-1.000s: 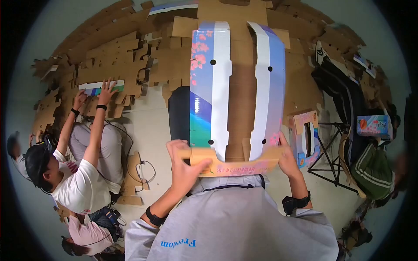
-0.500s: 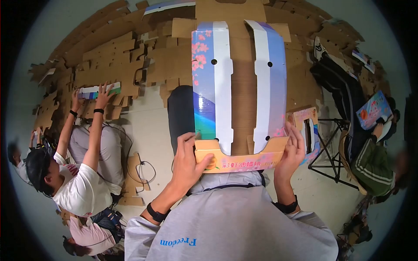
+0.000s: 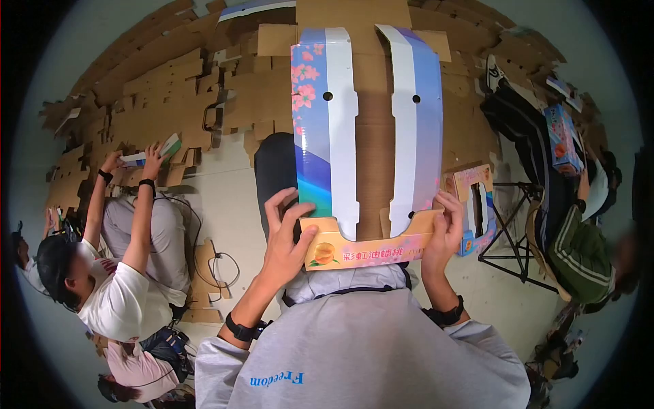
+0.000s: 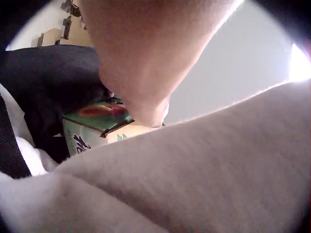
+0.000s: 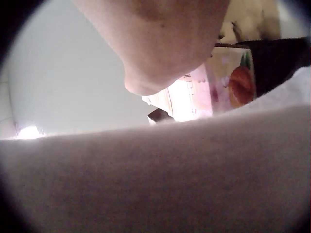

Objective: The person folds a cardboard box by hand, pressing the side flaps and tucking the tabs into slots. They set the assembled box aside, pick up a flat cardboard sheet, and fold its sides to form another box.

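Observation:
A printed cardboard box (image 3: 313, 163) with blossoms and a blue-green side lies before the wearer, its two long white-edged flaps standing apart over a brown bottom. Its near end is an orange-pink panel (image 3: 381, 251) with a peach picture. My left hand (image 3: 283, 235) grips the left corner of that end, thumb on the panel's face. At the right corner, my right hand (image 3: 444, 235) holds the same end with bent fingers. In the left wrist view a green and white box part (image 4: 92, 131) shows beyond the hand; in the right wrist view, a pink box side (image 5: 194, 92).
Flat brown cardboard (image 3: 163, 102) covers much of the floor. A second printed box (image 3: 470, 180) stands at the right beside a black folding stool frame (image 3: 521, 232). One person (image 3: 122, 300) sits at the left handling a small printed piece; another at the right holds a box (image 3: 564, 140).
The end panel now faces up more, its print plainer to see. Both hands have shifted their hold at its corners. The box at the right has been turned by the other person.

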The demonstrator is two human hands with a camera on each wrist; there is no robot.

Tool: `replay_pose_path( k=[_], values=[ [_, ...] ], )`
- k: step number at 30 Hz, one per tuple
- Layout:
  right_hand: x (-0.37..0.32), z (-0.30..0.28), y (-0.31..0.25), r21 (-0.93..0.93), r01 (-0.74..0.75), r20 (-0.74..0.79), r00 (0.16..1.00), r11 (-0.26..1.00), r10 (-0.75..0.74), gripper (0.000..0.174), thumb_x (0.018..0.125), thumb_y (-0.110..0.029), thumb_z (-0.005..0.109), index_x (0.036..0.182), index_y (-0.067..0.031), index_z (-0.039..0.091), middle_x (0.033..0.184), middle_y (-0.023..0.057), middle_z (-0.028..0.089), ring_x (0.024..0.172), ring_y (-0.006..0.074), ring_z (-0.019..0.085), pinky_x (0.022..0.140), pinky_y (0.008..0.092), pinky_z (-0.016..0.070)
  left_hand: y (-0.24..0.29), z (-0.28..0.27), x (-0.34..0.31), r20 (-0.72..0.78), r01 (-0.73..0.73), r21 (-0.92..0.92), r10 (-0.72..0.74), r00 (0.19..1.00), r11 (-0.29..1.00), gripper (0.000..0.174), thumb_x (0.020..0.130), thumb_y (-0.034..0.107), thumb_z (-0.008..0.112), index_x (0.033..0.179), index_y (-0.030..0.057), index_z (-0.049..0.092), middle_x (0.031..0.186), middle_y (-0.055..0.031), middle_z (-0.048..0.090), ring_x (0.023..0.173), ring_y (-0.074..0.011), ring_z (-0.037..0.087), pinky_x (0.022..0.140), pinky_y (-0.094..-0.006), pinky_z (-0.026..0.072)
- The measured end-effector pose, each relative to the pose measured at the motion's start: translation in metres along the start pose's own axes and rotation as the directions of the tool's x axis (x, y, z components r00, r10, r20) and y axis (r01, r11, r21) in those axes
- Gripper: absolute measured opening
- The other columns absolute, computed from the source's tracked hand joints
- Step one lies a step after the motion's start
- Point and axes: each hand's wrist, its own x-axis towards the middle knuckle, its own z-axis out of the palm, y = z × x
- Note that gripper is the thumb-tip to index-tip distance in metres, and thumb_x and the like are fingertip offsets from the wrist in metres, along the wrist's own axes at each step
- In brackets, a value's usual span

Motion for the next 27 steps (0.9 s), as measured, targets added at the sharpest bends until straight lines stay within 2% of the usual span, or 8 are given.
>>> replay_pose_path(
  k=[4,9,13,14,18,22,24,27],
  values=[
    [0.001,0.002,0.004,0.022,0.024,0.003,1.0,0.999,-0.024,0.023,0.102,-0.009,0.052,0.118,0.0038,0.061,0.128,0.0151,0.056,0.118,0.0242,0.055,0.107,0.0357,0.0411,-0.02,0.01,0.004,-0.026,-0.046,-0.032,0.045,0.999,0.998,0.022,0.096,0.011,0.069,0.115,0.0049,0.059,0.143,-0.0197,0.035,0.135,-0.0411,0.045,0.115,-0.049,0.038],
    [0.004,0.002,0.013,0.126,-0.162,0.062,0.986,0.979,0.156,0.024,0.101,0.001,0.05,0.125,0.0009,0.054,0.13,0.012,0.054,0.125,0.0205,0.052,0.113,0.0337,0.0366,-0.03,0.025,0.014,-0.082,0.016,-0.117,-0.026,0.996,0.993,0.027,0.094,0.003,0.068,0.117,0.0053,0.055,0.142,-0.0173,0.036,0.129,-0.0325,0.048,0.11,-0.0411,0.0438],
    [0.008,0.011,0.007,0.193,-0.174,0.029,0.985,0.966,0.172,0.031,0.1,0.004,0.053,0.129,-0.0014,0.048,0.13,0.0097,0.052,0.124,0.0171,0.051,0.112,0.0304,0.036,-0.022,0.031,0.026,-0.083,0.147,-0.367,-0.19,0.978,0.918,0.062,0.096,0.001,0.066,0.151,0.0041,0.038,0.146,-0.0138,0.036,0.142,-0.0271,0.044,0.109,-0.037,0.0497],
    [0.006,0.009,0.008,0.176,-0.181,0.024,0.984,0.968,0.179,0.031,0.099,0.005,0.053,0.13,-0.0017,0.048,0.129,0.0098,0.052,0.124,0.0173,0.051,0.112,0.0306,0.0359,-0.019,0.03,0.028,-0.031,0.206,-0.414,-0.24,0.97,0.887,0.073,0.098,0.003,0.063,0.161,0.0039,0.026,0.152,-0.0143,0.036,0.149,-0.0283,0.037,0.115,-0.0393,0.0443],
    [0.003,0.013,0.007,0.162,-0.176,-0.002,0.984,0.971,0.179,0.033,0.097,0.005,0.055,0.128,-0.0022,0.045,0.124,0.0093,0.05,0.121,0.0174,0.051,0.11,0.0301,0.0371,-0.017,0.043,0.035,-0.095,0.157,-0.396,-0.211,0.973,0.905,0.073,0.1,0.013,0.065,0.163,0.0093,0.029,0.155,-0.0156,0.033,0.15,-0.0305,0.033,0.121,-0.0456,0.0331],
    [-0.004,0.001,0.01,0.161,-0.18,0.04,0.984,0.97,0.176,0.029,0.095,0.005,0.058,0.12,-0.0031,0.047,0.119,0.0082,0.048,0.119,0.0156,0.05,0.106,0.03,0.0403,0.015,0.021,0.026,-0.084,0.182,-0.355,-0.225,0.971,0.917,0.074,0.097,0.009,0.066,0.163,0.014,0.033,0.154,-0.0185,0.033,0.147,-0.0319,0.036,0.119,-0.0444,0.0349],
    [-0.012,-0.01,0.005,0.036,-0.282,0.145,0.951,0.959,0.274,0.028,0.092,0.005,0.06,0.116,-0.0039,0.048,0.117,0.0088,0.049,0.117,0.0161,0.051,0.104,0.0306,0.0418,0.016,0.006,0.005,-0.08,0.134,-0.203,-0.153,0.985,0.97,0.071,0.095,0.007,0.066,0.16,0.014,0.038,0.153,-0.0193,0.034,0.146,-0.0341,0.036,0.118,-0.0444,0.0362],
    [-0.031,-0.006,0.01,-0.092,-0.138,0.196,0.969,0.986,0.154,0.03,0.088,0.006,0.063,0.113,-0.0044,0.051,0.112,0.0101,0.052,0.115,0.0201,0.054,0.102,0.0329,0.044,0.031,-0.015,-0.018,-0.033,0.135,0.036,-0.134,0.99,0.99,0.063,0.095,0.006,0.062,0.155,0.0155,0.048,0.155,-0.0226,0.032,0.144,-0.042,0.036,0.12,-0.0492,0.0321]
  ],
)
